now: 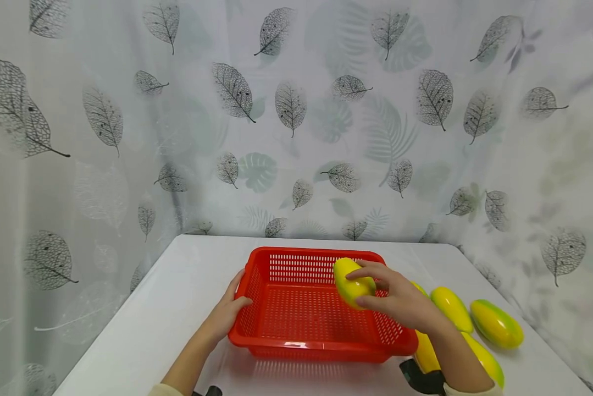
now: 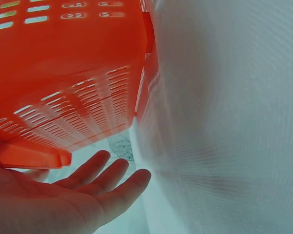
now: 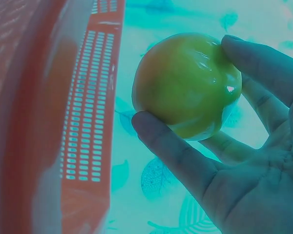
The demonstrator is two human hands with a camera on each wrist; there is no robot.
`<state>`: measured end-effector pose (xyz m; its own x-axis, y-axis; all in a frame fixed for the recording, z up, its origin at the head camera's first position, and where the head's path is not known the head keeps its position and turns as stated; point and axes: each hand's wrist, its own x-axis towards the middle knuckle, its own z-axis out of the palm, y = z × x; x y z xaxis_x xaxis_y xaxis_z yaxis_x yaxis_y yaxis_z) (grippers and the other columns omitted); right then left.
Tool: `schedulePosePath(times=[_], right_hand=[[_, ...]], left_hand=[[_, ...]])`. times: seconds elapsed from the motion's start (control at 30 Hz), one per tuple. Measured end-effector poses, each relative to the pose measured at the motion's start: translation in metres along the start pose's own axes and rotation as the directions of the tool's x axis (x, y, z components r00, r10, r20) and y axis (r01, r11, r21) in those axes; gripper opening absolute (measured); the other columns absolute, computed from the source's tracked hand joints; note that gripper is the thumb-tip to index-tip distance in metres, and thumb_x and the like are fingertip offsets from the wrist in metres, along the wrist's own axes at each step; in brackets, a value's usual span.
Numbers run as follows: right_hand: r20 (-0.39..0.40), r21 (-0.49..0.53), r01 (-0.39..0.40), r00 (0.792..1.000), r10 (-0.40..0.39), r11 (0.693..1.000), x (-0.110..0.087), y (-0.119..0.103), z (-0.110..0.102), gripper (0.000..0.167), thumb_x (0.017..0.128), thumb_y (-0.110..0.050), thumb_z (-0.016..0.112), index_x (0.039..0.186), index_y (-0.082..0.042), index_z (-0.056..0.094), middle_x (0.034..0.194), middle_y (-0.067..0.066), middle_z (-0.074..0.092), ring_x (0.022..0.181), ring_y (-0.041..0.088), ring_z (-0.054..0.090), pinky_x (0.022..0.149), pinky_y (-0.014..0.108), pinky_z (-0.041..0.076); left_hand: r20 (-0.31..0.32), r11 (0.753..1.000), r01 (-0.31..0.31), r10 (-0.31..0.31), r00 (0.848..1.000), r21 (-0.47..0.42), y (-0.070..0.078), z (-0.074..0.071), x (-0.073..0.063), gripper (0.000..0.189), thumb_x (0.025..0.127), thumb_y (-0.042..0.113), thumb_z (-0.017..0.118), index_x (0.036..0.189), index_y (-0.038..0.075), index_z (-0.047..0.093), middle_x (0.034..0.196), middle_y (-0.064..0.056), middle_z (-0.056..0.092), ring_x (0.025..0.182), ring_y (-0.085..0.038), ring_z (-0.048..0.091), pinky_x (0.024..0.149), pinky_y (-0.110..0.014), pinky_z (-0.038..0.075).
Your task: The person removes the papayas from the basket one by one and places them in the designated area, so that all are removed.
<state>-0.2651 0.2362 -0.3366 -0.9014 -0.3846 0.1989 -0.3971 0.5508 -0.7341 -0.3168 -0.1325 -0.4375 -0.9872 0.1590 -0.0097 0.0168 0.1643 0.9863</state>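
Note:
A yellow-green mango point(image 1: 349, 283) is held between the thumb and fingers of my right hand point(image 1: 400, 297), over the right part of a red plastic basket point(image 1: 296, 345). The right wrist view shows the glossy mango point(image 3: 185, 83) end-on, gripped at its sides beside the slotted basket wall point(image 3: 90, 107). My left hand point(image 1: 224, 313) holds the basket's left rim, thumb over the edge and fingers along the outside. Seen from the left wrist, the fingers of the left hand point(image 2: 102, 190) extend below the rim. The basket's visible floor is bare.
Several more mangoes lie on the white table point(image 1: 177, 291) right of the basket, among them one mango point(image 1: 496, 323) farthest right and another mango point(image 1: 452, 309) beside it. A leaf-patterned curtain point(image 1: 296, 137) surrounds the table. Dark straps point(image 1: 422, 378) show near the wrists.

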Motion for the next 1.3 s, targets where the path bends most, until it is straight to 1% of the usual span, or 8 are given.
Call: schedulePosePath(times=[0.33, 0.5, 0.63, 0.77, 0.87, 1.03, 1.2, 1.3], right_hand=[[-0.033, -0.036, 0.000, 0.999, -0.001, 0.999, -0.008, 0.005, -0.012, 0.036, 0.094, -0.028, 0.074, 0.130, -0.025, 0.067, 0.158, 0.017, 0.046, 0.127, 0.040, 0.057, 0.100, 0.057, 0.053], [-0.014, 0.037, -0.082, 0.997, 0.082, 0.996, -0.011, 0.004, -0.018, 0.040, 0.094, -0.028, 0.074, 0.133, -0.022, 0.065, 0.165, 0.020, 0.033, 0.125, 0.046, 0.057, 0.089, 0.047, 0.061], [-0.002, 0.095, -0.153, 0.988, 0.154, 0.984, -0.015, 0.007, -0.024, 0.043, 0.094, -0.029, 0.074, 0.135, -0.022, 0.064, 0.170, 0.019, 0.024, 0.131, 0.052, 0.052, 0.080, 0.045, 0.063], [-0.032, 0.054, -0.149, 0.988, 0.151, 0.987, -0.021, 0.013, -0.030, 0.042, 0.094, -0.032, 0.073, 0.135, -0.024, 0.064, 0.168, 0.017, 0.029, 0.128, 0.049, 0.056, 0.082, 0.041, 0.062], [-0.061, 0.005, -0.125, 0.990, 0.125, 0.992, -0.025, 0.017, -0.035, 0.042, 0.094, -0.034, 0.073, 0.134, -0.025, 0.065, 0.166, 0.017, 0.035, 0.125, 0.047, 0.060, 0.085, 0.036, 0.061], [-0.073, 0.008, -0.140, 0.987, 0.140, 0.990, -0.033, 0.022, -0.042, 0.044, 0.094, -0.033, 0.074, 0.136, -0.023, 0.064, 0.166, 0.015, 0.035, 0.126, 0.046, 0.060, 0.084, 0.030, 0.060], [-0.070, -0.005, -0.140, 0.988, 0.139, 0.990, -0.039, 0.022, -0.047, 0.046, 0.096, -0.032, 0.072, 0.139, -0.020, 0.062, 0.166, 0.020, 0.033, 0.126, 0.051, 0.059, 0.087, 0.041, 0.062], [-0.080, -0.017, -0.150, 0.986, 0.149, 0.988, -0.043, 0.023, -0.050, 0.046, 0.096, -0.032, 0.072, 0.139, -0.020, 0.062, 0.165, 0.020, 0.033, 0.126, 0.051, 0.059, 0.087, 0.042, 0.062]], left_hand=[[0.001, 1.000, -0.006, 0.006, 1.000, 0.009, 0.001, 0.000, -0.001, 0.076, 0.099, 0.012, 0.048, 0.166, 0.021, 0.015, 0.155, -0.026, 0.040, 0.114, -0.036, 0.062, 0.086, -0.048, 0.063], [-0.003, 1.000, -0.010, 0.010, 1.000, 0.006, 0.001, 0.000, 0.000, 0.076, 0.099, 0.011, 0.049, 0.166, 0.021, 0.015, 0.155, -0.026, 0.040, 0.113, -0.035, 0.063, 0.085, -0.048, 0.064], [0.000, 1.000, -0.009, 0.009, 1.000, 0.001, 0.000, 0.000, 0.001, 0.077, 0.098, 0.011, 0.049, 0.166, 0.021, 0.015, 0.155, -0.026, 0.040, 0.113, -0.036, 0.064, 0.085, -0.048, 0.064], [0.007, 1.000, -0.013, 0.013, 1.000, -0.010, 0.001, 0.000, 0.001, 0.077, 0.098, 0.010, 0.048, 0.166, 0.021, 0.015, 0.156, -0.026, 0.039, 0.114, -0.038, 0.063, 0.086, -0.049, 0.064], [0.003, 1.000, -0.006, 0.006, 1.000, -0.010, 0.001, 0.000, 0.001, 0.077, 0.098, 0.011, 0.049, 0.166, 0.022, 0.016, 0.156, -0.025, 0.040, 0.114, -0.037, 0.064, 0.085, -0.049, 0.064], [-0.004, 1.000, -0.003, 0.003, 1.000, -0.001, 0.000, -0.001, 0.001, 0.077, 0.098, 0.011, 0.050, 0.166, 0.022, 0.016, 0.155, -0.025, 0.041, 0.115, -0.036, 0.063, 0.086, -0.048, 0.064], [0.001, 1.000, -0.012, 0.012, 1.000, -0.007, 0.001, -0.001, 0.000, 0.077, 0.098, 0.011, 0.050, 0.166, 0.020, 0.015, 0.156, -0.026, 0.040, 0.118, -0.038, 0.061, 0.087, -0.048, 0.063], [0.005, 1.000, -0.011, 0.011, 1.000, -0.009, 0.002, 0.000, -0.001, 0.077, 0.098, 0.011, 0.050, 0.166, 0.020, 0.015, 0.156, -0.026, 0.039, 0.118, -0.039, 0.061, 0.087, -0.048, 0.063]])
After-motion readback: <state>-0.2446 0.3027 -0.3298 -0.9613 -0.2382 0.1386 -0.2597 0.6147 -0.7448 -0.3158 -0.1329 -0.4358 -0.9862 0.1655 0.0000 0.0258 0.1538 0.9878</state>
